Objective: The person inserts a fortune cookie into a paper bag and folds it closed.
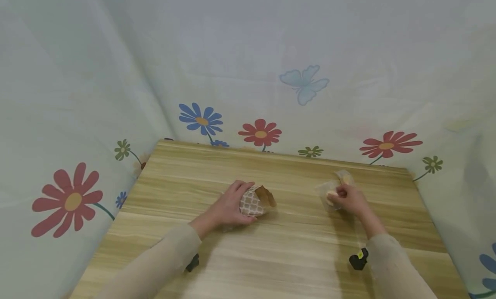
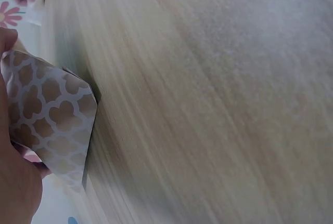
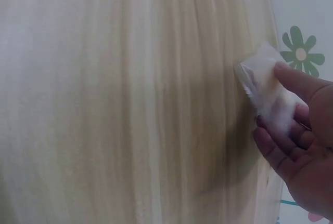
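My left hand (image 1: 226, 208) grips a small brown paper bag (image 1: 251, 203) with a white lattice print, its fingers over the far side and the thumb on the near side. The bag's mouth gapes toward the right. In the left wrist view the folded end of the bag (image 2: 57, 112) shows close against the tabletop. Across the table on the right, my right hand (image 1: 352, 200) pinches clear plastic wrapping (image 1: 324, 190) with pale yellowish pieces inside. In the right wrist view this wrapping (image 3: 264, 76) sits between thumb and fingers, above the table; its contents look blurred.
Both hands work over a light wood-grain table (image 1: 271, 256). Its back edge meets a hanging pale cloth (image 1: 240, 53) printed with flowers and a butterfly. Black pieces (image 1: 358, 260) show beside both forearms.
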The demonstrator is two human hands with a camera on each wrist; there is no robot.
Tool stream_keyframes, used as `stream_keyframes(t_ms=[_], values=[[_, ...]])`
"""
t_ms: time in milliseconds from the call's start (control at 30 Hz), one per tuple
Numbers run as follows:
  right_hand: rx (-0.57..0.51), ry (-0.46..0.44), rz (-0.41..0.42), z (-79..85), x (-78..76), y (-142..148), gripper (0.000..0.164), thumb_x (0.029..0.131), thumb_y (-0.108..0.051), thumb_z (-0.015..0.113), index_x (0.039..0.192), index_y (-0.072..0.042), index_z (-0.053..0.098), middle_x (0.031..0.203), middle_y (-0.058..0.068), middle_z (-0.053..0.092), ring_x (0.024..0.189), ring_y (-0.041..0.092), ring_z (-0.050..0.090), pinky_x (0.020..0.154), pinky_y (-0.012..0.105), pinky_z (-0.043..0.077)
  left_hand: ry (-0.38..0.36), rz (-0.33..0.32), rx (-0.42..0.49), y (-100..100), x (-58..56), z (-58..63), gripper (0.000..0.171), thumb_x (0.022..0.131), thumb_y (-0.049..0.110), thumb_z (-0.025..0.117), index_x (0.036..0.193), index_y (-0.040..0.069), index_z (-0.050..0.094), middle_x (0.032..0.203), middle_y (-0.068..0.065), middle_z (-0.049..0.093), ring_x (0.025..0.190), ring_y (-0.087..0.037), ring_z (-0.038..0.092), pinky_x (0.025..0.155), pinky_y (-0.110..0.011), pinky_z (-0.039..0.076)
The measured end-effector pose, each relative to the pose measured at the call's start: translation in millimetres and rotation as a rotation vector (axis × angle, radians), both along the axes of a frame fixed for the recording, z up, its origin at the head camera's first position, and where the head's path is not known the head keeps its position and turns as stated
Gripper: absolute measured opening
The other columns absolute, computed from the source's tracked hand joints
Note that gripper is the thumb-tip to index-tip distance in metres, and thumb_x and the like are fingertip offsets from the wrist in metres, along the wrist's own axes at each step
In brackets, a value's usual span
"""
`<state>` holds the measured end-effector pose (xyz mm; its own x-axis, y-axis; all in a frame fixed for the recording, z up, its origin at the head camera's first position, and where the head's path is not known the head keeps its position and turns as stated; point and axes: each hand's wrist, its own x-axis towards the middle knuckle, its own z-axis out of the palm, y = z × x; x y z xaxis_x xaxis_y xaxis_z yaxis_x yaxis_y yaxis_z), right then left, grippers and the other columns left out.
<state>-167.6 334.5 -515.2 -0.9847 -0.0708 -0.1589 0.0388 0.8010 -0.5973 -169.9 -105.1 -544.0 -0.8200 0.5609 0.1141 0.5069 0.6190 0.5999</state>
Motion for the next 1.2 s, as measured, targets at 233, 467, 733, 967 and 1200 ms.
stream_keyframes(t_ms=[233,467,733,967,1200], values=[[-0.03,0.071,0.021,-4.2,0.6,-9.7,0.036,0.097,-0.021,0.08,0.113,0.007,0.064,0.1,0.018,0.067,0.092,0.03,0.063,0.078,0.038,0.054,0.026,-0.003,0.023,2.7,3.1,-1.7,0.11,0.072,0.052,0.092,0.162,0.014,0.041,0.147,-0.01,0.047,0.123,-0.024,0.054,0.103,-0.049,0.055],[-0.134,0.092,-0.005,-7.8,-1.3,-21.6,0.033,0.099,-0.023,0.079,0.112,0.004,0.065,0.101,0.014,0.069,0.091,0.02,0.063,0.073,0.027,0.052,0.018,0.0,0.027,6.3,5.0,0.9,0.11,0.073,0.051,0.092,0.163,0.014,0.04,0.15,-0.011,0.045,0.126,-0.026,0.053,0.106,-0.049,0.053],[-0.479,0.089,-0.127,16.5,10.6,-64.2,0.041,0.101,-0.024,0.077,0.125,0.006,0.06,0.116,0.017,0.072,0.098,0.004,0.067,0.083,0.017,0.056,0.015,0.016,0.047,12.0,4.7,-0.3,0.112,0.073,0.053,0.092,0.164,0.015,0.038,0.151,-0.011,0.044,0.128,-0.026,0.053,0.106,-0.05,0.053],[-0.624,0.113,-0.169,32.8,21.1,-111.6,0.037,0.096,-0.019,0.083,0.116,0.004,0.062,0.107,0.007,0.071,0.096,0.006,0.067,0.084,0.017,0.056,-0.003,0.033,0.037,18.6,2.5,-1.1,0.116,0.072,0.053,0.093,0.166,0.016,0.035,0.152,-0.012,0.042,0.13,-0.027,0.051,0.107,-0.049,0.052],[-0.615,0.169,-0.1,28.4,26.9,-138.1,0.031,0.095,-0.017,0.084,0.109,0.001,0.064,0.107,0.012,0.071,0.096,0.013,0.069,0.085,0.019,0.058,0.011,0.047,0.061,25.0,4.2,-0.8,0.116,0.07,0.052,0.095,0.164,0.016,0.038,0.152,-0.013,0.044,0.132,-0.03,0.05,0.108,-0.053,0.051]])
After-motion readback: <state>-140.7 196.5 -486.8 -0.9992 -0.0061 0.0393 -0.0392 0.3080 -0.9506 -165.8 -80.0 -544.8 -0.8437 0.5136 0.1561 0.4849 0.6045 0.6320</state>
